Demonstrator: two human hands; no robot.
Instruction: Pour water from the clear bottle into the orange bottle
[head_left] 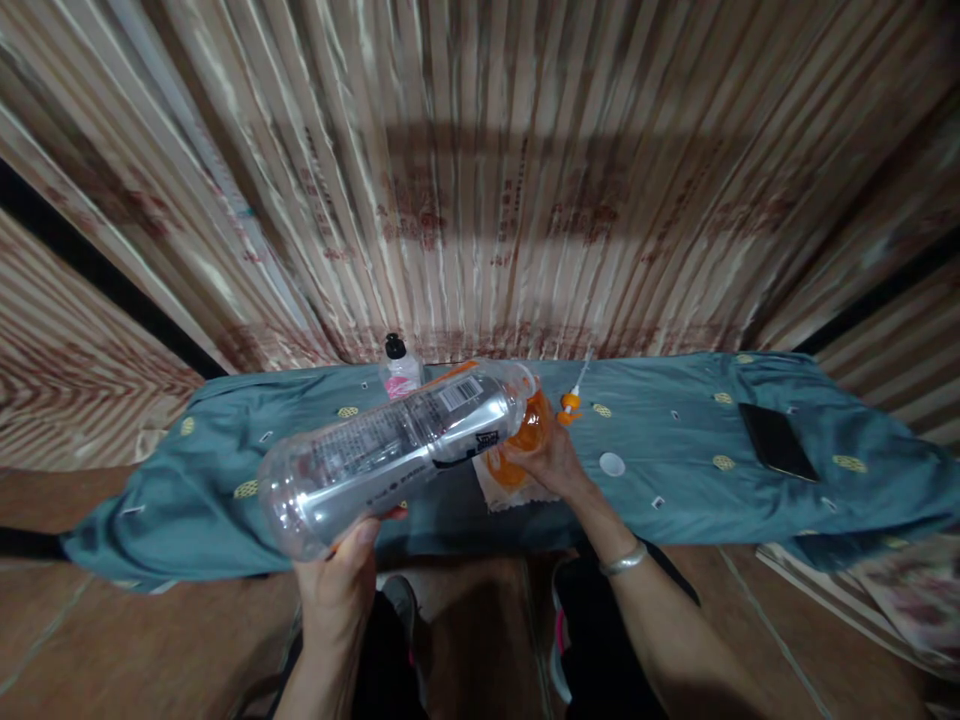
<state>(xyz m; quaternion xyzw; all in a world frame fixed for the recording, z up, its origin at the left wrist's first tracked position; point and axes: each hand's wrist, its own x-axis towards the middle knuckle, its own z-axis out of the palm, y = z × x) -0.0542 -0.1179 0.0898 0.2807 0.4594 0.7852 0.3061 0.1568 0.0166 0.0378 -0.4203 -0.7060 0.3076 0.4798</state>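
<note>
Head view: clear bottle (397, 455) overlaps black-capped bottle (400, 374), phone (778, 441) at right.

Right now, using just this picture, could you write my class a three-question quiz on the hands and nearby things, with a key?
1. Which hand holds the large clear bottle near its base?
2. True or false: the black phone lies to the right of the white disc.
3. Fill in: the right hand grips a smaller bottle coloured ____.

Key: 1. The left hand. 2. True. 3. Orange.
</note>
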